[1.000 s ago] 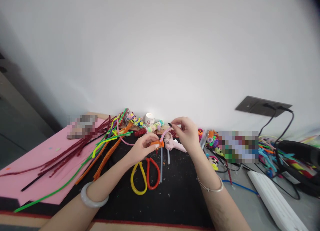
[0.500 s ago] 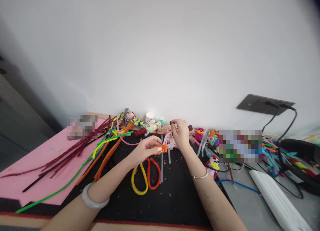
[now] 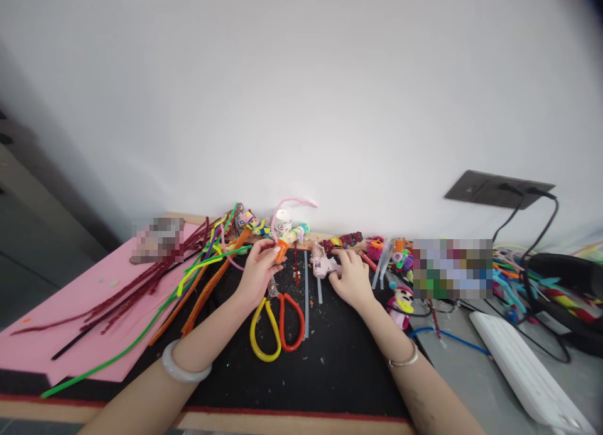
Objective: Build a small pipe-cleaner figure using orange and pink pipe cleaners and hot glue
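- Closest to me are the scissors (image 3: 282, 325), flat on the black mat (image 3: 348, 378) that lies on the bench (image 3: 245, 421). Their loops face the near edge and the blades point away, partly hidden by the left hand (image 3: 260, 268). If that hand drops fast, it could bump them.
- A bit farther, the right hand (image 3: 351, 278) is at the pink glue gun (image 3: 321, 267), fingers bent over its handle. I can't tell how tight. The handle goes off to the right; I can't see where the tip aims. If it's hot, a finger sliding that way might get burned. A quick tug could also shove the clear stick (image 3: 306, 297) beside it.
- The hands are apart. The left one pinches an orange piece (image 3: 281, 249) over the far part of the mat, left of the gun. Its long side seems to go up and away, leaning a little right. Squeezing too hard could squash it.
- A pink stem (image 3: 282, 203) seems to come out of its top. It goes up, then bends over, with its end pointing right. It's thin, so a bump could bend it or pull it loose.
- Farthest is the white cup (image 3: 284, 223), near the wall (image 3: 301, 108). The stem curves in front of it; swinging back, it might catch the cup and tip it.
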`<state>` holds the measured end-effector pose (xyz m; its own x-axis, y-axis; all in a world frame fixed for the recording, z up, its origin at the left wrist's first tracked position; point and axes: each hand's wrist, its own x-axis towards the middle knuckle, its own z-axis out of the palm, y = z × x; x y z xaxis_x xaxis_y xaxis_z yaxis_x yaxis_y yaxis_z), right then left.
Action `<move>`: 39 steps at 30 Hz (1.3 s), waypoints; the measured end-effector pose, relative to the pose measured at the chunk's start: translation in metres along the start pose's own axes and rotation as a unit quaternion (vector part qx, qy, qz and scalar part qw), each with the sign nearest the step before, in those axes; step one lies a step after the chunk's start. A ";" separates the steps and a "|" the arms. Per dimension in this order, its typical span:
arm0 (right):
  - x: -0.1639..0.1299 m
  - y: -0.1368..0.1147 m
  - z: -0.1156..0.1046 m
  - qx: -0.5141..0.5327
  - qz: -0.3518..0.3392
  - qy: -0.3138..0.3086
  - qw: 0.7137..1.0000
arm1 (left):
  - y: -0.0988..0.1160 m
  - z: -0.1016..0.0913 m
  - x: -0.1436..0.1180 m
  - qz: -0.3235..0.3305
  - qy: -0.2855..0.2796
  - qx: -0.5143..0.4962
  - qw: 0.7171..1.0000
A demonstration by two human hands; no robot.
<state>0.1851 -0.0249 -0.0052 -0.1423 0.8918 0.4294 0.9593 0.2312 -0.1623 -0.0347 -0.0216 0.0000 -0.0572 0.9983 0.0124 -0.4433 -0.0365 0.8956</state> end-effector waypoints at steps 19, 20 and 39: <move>-0.001 -0.007 0.003 0.332 -0.024 0.029 0.943 | -0.011 0.002 -0.003 -0.039 0.004 -0.067 0.997; -0.002 -0.009 0.004 0.348 -0.024 0.017 0.937 | -0.011 0.003 -0.003 -0.046 0.004 -0.075 0.996; -0.007 -0.015 0.003 0.338 -0.043 -0.043 0.939 | -0.009 0.013 -0.013 -0.079 -0.021 -0.100 0.992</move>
<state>0.1711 -0.0337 -0.0085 -0.2589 0.8798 0.3987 0.5739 0.4721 -0.6692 -0.0189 -0.0341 -0.0023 0.0628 0.9931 -0.0991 -0.6122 0.1168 0.7820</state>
